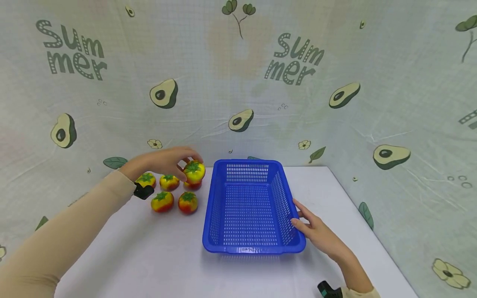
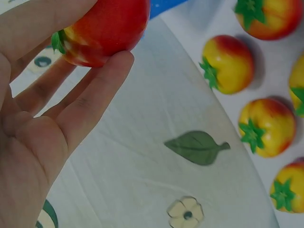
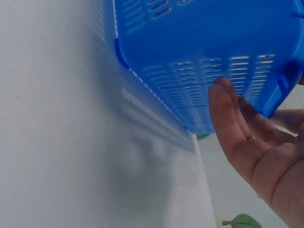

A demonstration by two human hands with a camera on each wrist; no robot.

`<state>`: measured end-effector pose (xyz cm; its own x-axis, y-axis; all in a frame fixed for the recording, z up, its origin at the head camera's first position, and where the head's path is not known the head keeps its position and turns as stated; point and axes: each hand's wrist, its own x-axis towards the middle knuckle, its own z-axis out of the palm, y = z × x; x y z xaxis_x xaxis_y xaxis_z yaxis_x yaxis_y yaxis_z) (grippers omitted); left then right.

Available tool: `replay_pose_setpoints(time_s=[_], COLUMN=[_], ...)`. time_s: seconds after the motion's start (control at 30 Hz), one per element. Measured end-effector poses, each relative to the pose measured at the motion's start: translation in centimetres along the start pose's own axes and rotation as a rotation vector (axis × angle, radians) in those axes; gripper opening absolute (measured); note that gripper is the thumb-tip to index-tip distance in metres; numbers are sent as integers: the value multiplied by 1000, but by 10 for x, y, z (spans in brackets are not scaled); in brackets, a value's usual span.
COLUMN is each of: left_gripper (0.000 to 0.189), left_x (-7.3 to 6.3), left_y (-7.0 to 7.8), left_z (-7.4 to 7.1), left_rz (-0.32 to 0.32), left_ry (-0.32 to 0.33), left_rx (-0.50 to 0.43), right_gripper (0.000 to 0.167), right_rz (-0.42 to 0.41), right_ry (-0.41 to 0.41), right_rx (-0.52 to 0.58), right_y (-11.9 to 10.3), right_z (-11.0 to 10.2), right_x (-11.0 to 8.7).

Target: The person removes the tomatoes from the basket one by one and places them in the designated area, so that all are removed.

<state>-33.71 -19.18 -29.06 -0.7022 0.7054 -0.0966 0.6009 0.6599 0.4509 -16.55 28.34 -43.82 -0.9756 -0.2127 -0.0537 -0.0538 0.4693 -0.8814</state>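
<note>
In the head view my left hand holds a yellow-and-red tomato with a green star-shaped top, raised over another tomato on the table. The left wrist view shows the red underside of this tomato between thumb and fingers. My right hand grips the right side of a blue plastic basket, thumb over the rim and the other fingers along the outer wall. Seen from the right wrist, those fingers lie against the slotted side of the basket. Nothing lies inside the basket.
Several more tomatoes stand in two loose rows on the white table, left of the basket. A pale cloth printed with avocados and lettering hangs behind the table and along its right side.
</note>
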Motion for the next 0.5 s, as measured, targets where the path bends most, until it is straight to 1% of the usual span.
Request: replay_pose_setpoints(time_s=[0.17, 0.5], left_gripper=[61, 60], left_x=[-22, -64], left_y=[-19, -58], left_z=[-4, -5], left_rz=[-19, -66], left_ry=[19, 51], left_rx=[-23, -60], right_gripper=[72, 72], right_rz=[3, 0], right_ry=[6, -2], right_rx=[-8, -1], right_y=[0, 0], right_z=[-1, 0], right_x=[-1, 0])
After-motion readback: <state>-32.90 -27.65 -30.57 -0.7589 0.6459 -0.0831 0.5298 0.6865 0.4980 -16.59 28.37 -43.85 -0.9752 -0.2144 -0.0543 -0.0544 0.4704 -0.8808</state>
